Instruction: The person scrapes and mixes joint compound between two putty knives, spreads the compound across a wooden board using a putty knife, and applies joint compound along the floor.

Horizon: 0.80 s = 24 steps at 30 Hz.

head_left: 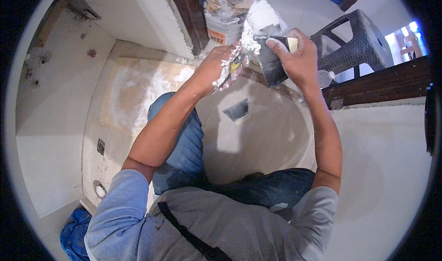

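- Our left hand point(221, 70) is closed around a paste-smeared putty knife point(266, 23); its long axis runs up and right from our fist.
- Our right hand point(299, 56) pinches a dark, flat scraper point(271, 65), thumb on its face.
- The white paste point(249, 44) clumps between both hands, nearer our left, just left of the scraper's upper end.

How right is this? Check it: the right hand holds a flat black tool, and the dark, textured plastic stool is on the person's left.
Wrong side: in the head view, the dark, textured plastic stool is on the person's right. The right hand does hold the flat black tool.
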{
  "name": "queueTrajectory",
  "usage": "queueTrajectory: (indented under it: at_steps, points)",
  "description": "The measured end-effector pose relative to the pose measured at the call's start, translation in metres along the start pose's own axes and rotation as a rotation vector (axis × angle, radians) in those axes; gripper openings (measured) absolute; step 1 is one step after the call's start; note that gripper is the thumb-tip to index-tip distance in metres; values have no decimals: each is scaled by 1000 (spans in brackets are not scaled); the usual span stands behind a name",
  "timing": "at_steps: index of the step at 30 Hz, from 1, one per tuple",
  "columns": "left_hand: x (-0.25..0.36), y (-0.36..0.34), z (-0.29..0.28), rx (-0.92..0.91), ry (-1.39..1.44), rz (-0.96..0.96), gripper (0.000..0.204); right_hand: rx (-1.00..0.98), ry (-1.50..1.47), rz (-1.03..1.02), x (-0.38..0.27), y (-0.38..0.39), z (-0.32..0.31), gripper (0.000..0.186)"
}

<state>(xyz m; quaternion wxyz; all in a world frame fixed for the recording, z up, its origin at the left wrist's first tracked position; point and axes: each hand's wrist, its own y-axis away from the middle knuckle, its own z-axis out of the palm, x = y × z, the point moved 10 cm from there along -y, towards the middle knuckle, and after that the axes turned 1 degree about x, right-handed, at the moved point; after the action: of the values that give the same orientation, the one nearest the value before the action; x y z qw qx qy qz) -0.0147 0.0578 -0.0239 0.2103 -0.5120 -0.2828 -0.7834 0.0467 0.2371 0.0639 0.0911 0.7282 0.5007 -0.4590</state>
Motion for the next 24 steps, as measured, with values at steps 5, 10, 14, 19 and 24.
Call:
queueTrajectory:
  at_steps: [5,10,14,19,24]
  points:
    - [3,-2,-6,-14,-5,8,40,-39,-57,31,8,-12,-9,33]
    - [0,2,-8,47,-3,12,38,-125,-10,9,-4,3,19,35]
    - [6,3,-7,-21,-113,35,37,-109,129,13,-1,-8,-2,33]
    - [-4,4,-2,-25,-100,-72,37,-98,51,-84,-12,1,13,35]
    - [8,11,1,17,-271,-34,40,-79,98,25,7,-14,-11,37]
